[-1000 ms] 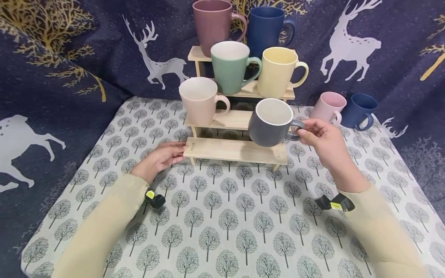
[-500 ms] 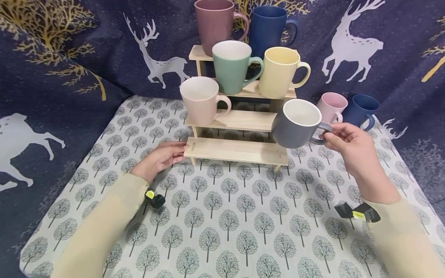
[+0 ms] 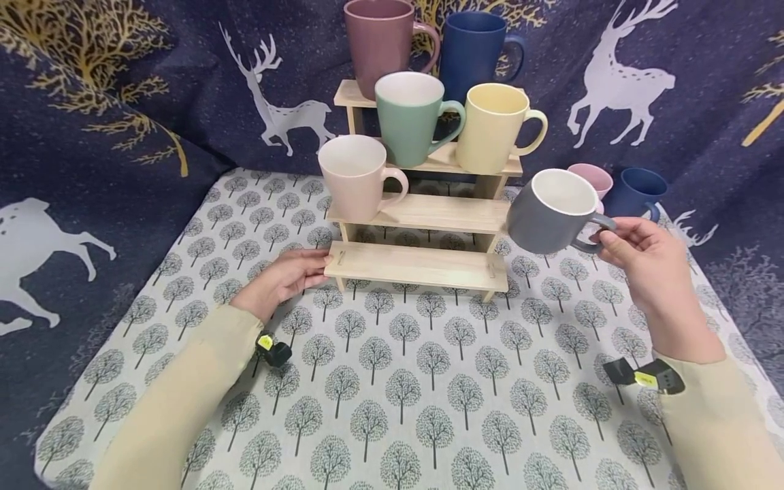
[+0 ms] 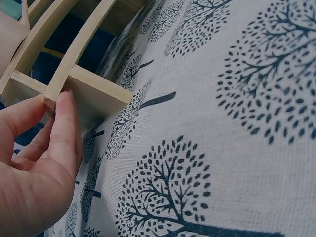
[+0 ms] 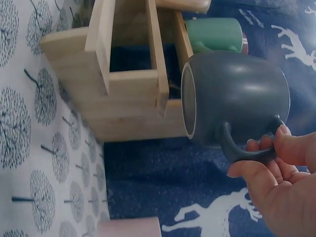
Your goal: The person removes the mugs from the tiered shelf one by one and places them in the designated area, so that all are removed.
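The right hand (image 3: pixel 655 262) pinches the handle (image 5: pixel 230 143) of a gray mug (image 3: pixel 542 221) above the desk (image 3: pixel 441 381), at three o'clock from a wooden rack (image 3: pixel 447 212); the left hand (image 3: pixel 284 279) pinches the rack's lowest tier (image 3: pixel 416 265) at its nine-o'clock end. A pale pink mug (image 3: pixel 353 182) stands one tier higher.

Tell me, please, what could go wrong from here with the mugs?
The right hand holds the gray mug in the air by its handle alone, so it might twist or slip.
In the head view, the gray mug partly covers a small pink mug, so they may knock together.
The left hand pinches the end of the lowest step; a jerk could shift the stand and topple the yellow mug.
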`<action>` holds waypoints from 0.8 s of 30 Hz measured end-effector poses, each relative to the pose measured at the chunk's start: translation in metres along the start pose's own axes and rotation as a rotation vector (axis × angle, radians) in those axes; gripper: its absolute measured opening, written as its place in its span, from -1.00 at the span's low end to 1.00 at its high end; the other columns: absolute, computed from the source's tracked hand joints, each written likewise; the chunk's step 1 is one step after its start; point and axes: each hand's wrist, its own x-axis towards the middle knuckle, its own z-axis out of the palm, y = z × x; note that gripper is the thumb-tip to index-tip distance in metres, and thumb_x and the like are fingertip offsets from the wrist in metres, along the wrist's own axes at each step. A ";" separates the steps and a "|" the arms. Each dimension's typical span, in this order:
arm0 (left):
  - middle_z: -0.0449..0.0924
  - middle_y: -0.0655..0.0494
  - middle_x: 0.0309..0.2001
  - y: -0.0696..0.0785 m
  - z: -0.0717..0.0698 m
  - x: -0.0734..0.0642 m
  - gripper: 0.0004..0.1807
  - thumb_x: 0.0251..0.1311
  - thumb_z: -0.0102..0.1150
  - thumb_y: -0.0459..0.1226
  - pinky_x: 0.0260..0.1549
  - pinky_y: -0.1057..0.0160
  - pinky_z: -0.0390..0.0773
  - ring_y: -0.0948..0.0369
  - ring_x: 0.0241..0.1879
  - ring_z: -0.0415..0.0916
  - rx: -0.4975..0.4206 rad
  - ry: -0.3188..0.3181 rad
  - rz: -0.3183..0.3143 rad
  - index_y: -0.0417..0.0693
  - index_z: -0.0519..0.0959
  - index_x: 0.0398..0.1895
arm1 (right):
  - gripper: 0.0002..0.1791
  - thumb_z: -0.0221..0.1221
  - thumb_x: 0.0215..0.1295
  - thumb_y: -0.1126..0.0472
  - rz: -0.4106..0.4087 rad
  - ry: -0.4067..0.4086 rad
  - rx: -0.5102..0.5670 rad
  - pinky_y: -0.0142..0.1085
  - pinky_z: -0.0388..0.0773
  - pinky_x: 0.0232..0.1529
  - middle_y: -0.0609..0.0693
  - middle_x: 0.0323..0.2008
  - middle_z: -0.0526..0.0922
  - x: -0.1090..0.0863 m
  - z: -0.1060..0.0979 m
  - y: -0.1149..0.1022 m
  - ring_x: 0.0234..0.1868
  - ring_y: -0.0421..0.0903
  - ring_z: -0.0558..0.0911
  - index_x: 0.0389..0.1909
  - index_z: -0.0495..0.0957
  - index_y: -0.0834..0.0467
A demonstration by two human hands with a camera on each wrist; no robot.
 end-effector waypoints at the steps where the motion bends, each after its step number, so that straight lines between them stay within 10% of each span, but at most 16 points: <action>1: 0.74 0.26 -0.32 0.000 0.000 0.000 -0.35 0.48 -0.02 -0.45 -0.11 0.55 0.77 0.35 -0.32 0.75 0.001 0.000 0.000 -0.34 0.06 0.56 | -0.70 0.18 0.33 0.57 0.000 0.007 0.006 -0.61 0.78 -0.34 -0.14 -0.40 0.79 0.001 -0.002 0.000 -0.37 -0.34 0.76 -0.31 0.72 0.11; 24: 0.75 0.26 -0.32 0.000 0.000 -0.001 -0.34 0.48 -0.01 -0.45 -0.11 0.55 0.78 0.34 -0.32 0.75 -0.017 -0.004 -0.003 -0.33 0.04 0.56 | -0.64 0.17 0.38 0.51 0.140 0.173 -0.159 -0.72 0.67 -0.47 -0.28 -0.53 0.69 0.021 -0.018 0.030 -0.49 -0.44 0.64 -0.44 0.63 -0.04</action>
